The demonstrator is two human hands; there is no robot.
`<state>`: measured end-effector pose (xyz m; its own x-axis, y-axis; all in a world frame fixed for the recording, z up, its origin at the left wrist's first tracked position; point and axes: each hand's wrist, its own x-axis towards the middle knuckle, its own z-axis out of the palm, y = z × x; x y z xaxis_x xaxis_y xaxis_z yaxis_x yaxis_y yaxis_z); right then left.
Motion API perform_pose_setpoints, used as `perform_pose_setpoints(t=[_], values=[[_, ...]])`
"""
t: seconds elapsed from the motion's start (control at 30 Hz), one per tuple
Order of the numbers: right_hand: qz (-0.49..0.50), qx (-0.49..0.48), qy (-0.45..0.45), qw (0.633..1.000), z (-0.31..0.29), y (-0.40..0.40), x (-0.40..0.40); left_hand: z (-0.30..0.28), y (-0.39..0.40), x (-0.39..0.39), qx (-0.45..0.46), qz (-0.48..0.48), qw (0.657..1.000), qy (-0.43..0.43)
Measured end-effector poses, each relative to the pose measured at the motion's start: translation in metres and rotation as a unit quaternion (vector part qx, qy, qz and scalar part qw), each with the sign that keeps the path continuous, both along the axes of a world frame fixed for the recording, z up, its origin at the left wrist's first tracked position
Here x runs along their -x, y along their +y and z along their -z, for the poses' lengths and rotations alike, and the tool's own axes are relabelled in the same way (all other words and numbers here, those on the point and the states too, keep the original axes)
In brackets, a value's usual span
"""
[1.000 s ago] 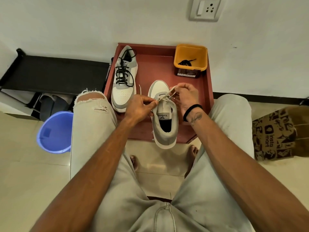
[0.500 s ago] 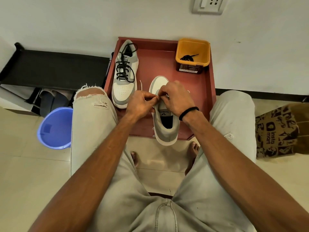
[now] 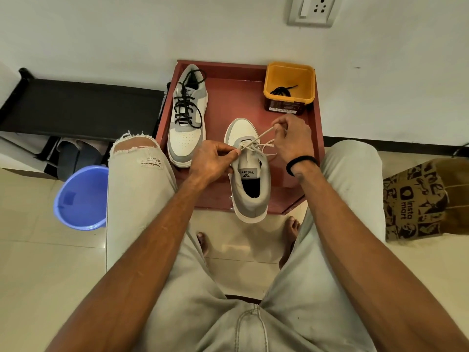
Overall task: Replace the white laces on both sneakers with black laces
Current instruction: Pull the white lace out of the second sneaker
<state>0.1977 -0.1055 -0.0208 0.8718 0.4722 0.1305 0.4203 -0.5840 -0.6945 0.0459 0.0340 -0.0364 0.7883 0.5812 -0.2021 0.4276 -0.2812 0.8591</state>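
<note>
I see the near sneaker lying on the red table, its heel hanging past the table's front edge toward me, between my two hands. My left hand pinches the white lace at the eyelets, thumb and forefinger closed on it. My right hand is curled round the same lace farther out and holds it taut, slanting up from the shoe.

Beyond my right hand, at the table's back corner, stands the yellow tub with a bundled black lace in it. Beyond my left hand lies the other sneaker, threaded with black laces, close to the table's left rim.

Bare red surface shows between the two shoes and in front of the tub. Left of my left arm, on the floor, sits a blue bucket; right of my right arm stands a printed paper bag.
</note>
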Motion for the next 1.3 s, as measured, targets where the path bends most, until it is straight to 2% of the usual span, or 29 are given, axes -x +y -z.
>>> perform_pose_setpoints(t=[0.1, 0.17, 0.2, 0.27, 0.3, 0.33, 0.37, 0.4, 0.43, 0.5, 0.53, 0.57, 0.63, 0.67, 0.77, 0.87, 1.0, 1.2, 1.3], values=[[0.050, -0.056, 0.089, 0.993, -0.002, -0.001, -0.004, 0.000, 0.000, 0.001, -0.003, 0.000, 1.000, 0.002], [0.094, -0.179, 0.214, 0.956, -0.006, 0.002, -0.007, -0.001, -0.001, 0.001, -0.003, -0.002, 1.000, 0.003], [0.113, -0.257, 0.289, 0.915, -0.009, 0.004, -0.008, -0.002, -0.002, 0.001, -0.004, -0.003, 1.000, 0.003], [0.144, -0.394, 0.414, 0.808, -0.014, 0.003, -0.010, -0.003, -0.003, 0.001, -0.001, -0.008, 1.000, 0.003], [0.156, -0.440, 0.451, 0.761, -0.015, 0.001, -0.010, -0.004, -0.004, 0.000, 0.003, -0.011, 1.000, 0.001], [0.166, -0.467, 0.469, 0.731, -0.016, 0.000, -0.011, -0.004, -0.004, 0.000, 0.007, -0.012, 1.000, 0.000], [0.172, -0.465, 0.467, 0.732, -0.016, -0.001, -0.011, -0.004, -0.004, 0.000, 0.009, -0.013, 1.000, -0.002], [0.166, -0.444, 0.450, 0.757, -0.016, -0.001, -0.011, -0.004, -0.004, 0.000, 0.008, -0.014, 1.000, -0.003], [0.141, -0.399, 0.409, 0.809, -0.014, 0.000, -0.010, -0.003, -0.004, 0.000, 0.007, -0.015, 1.000, -0.004], [0.041, -0.242, 0.250, 0.937, -0.012, 0.002, -0.003, -0.002, -0.003, 0.001, 0.005, -0.013, 1.000, -0.005], [-0.027, -0.152, 0.164, 0.974, -0.010, 0.002, 0.002, -0.001, -0.003, 0.000, 0.004, -0.012, 1.000, -0.005], [-0.097, -0.070, 0.105, 0.987, -0.007, 0.003, 0.009, -0.001, -0.003, 0.000, 0.004, -0.011, 1.000, -0.007], [-0.200, 0.060, 0.055, 0.976, -0.001, 0.008, 0.021, -0.001, -0.003, 0.001, 0.005, -0.007, 1.000, -0.012], [-0.222, 0.102, 0.028, 0.969, 0.005, 0.012, 0.024, -0.001, -0.003, 0.001, 0.003, -0.005, 1.000, -0.014], [-0.182, 0.155, -0.030, 0.971, 0.011, 0.020, 0.026, 0.000, -0.002, 0.001, 0.010, -0.001, 1.000, -0.018], [-0.152, 0.118, 0.009, 0.981, 0.012, 0.021, 0.023, 0.002, -0.002, 0.000, 0.024, -0.003, 0.999, -0.024], [-0.042, -0.018, 0.131, 0.990, 0.007, 0.013, 0.016, 0.001, -0.003, -0.001, 0.024, -0.010, 1.000, -0.018], [0.044, -0.117, 0.237, 0.964, 0.005, 0.007, 0.003, -0.001, -0.004, -0.001, 0.002, -0.027, 1.000, 0.002], [0.090, -0.170, 0.337, 0.922, 0.002, 0.007, 0.003, 0.000, -0.004, -0.001, -0.003, -0.033, 0.999, 0.007]])
